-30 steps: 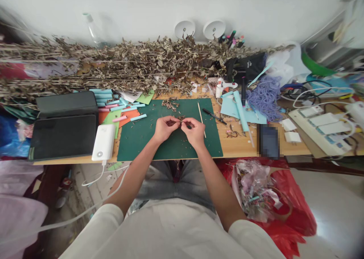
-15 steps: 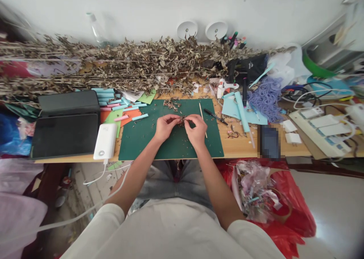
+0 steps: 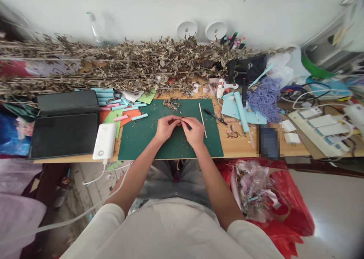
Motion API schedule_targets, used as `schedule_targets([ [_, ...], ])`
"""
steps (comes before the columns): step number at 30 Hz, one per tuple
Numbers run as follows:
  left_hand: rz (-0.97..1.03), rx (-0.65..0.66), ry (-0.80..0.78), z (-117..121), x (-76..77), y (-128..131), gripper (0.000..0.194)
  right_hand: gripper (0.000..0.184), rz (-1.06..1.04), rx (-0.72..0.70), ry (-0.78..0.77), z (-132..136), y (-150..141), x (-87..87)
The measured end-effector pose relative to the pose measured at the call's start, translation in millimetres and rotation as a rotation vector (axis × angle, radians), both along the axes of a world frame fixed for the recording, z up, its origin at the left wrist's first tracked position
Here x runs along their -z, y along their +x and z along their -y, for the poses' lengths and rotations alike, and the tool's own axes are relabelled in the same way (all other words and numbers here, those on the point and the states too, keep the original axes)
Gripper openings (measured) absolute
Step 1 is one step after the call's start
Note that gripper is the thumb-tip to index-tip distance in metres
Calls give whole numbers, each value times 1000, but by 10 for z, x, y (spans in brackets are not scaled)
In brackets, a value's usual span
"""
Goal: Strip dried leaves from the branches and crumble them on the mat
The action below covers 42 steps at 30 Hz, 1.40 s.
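Both hands meet over the green cutting mat (image 3: 139,137), fingertips pinched together. My left hand (image 3: 166,128) is closed on a small brown bit of dried plant (image 3: 181,118), mostly hidden by the fingers. From the other side my right hand (image 3: 193,131) pinches at the same bit, its thumb and forefinger touching the left fingertips. Brown crumbs are scattered on the mat around and below the hands. A small heap of dried leaves (image 3: 171,105) lies at the mat's back edge. To the right of my right hand are a thin wooden stick (image 3: 203,119) and a black pen (image 3: 215,116).
Long dried leafy stalks (image 3: 159,63) lie across the back. On the left are a black tablet (image 3: 64,135), a white power bank (image 3: 104,141) and rolled paper pieces (image 3: 139,117). A glue gun (image 3: 226,87), purple yarn (image 3: 265,99) and a power strip (image 3: 321,132) sit right.
My right hand has shifted slightly left, closer to the left hand. The dark plant bit between the fingertips shows less now. The view has moved very slightly.
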<state>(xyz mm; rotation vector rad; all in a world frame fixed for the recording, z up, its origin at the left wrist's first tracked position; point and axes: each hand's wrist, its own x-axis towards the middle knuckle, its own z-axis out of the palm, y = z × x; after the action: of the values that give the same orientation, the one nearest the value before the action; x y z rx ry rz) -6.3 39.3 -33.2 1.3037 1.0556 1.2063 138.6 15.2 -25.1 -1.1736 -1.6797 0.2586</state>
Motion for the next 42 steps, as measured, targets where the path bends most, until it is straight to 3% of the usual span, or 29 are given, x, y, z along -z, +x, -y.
schedule_targets([
  [12, -186, -12, 98, 57, -62, 26, 15, 15, 120, 68, 65, 40, -46, 70],
  [18, -13, 0, -2, 23, -30, 19, 19, 9, -117, 165, -53, 23, -4, 24],
  [25, 5, -85, -22, -13, -54, 7, 21, 11, -143, 67, -102, 55, -3, -96],
  [28, 11, -40, -23, -1, -75, 14, 22, 12, -123, 13, -105, 50, -11, -98],
  [33, -32, 41, 11, 20, -65, -3, 28, 14, -152, 44, -99, 16, -2, -44],
  [42, -43, 13, 42, 14, -14, 9, 22, 18, -106, 15, -70, 2, 13, -30],
])
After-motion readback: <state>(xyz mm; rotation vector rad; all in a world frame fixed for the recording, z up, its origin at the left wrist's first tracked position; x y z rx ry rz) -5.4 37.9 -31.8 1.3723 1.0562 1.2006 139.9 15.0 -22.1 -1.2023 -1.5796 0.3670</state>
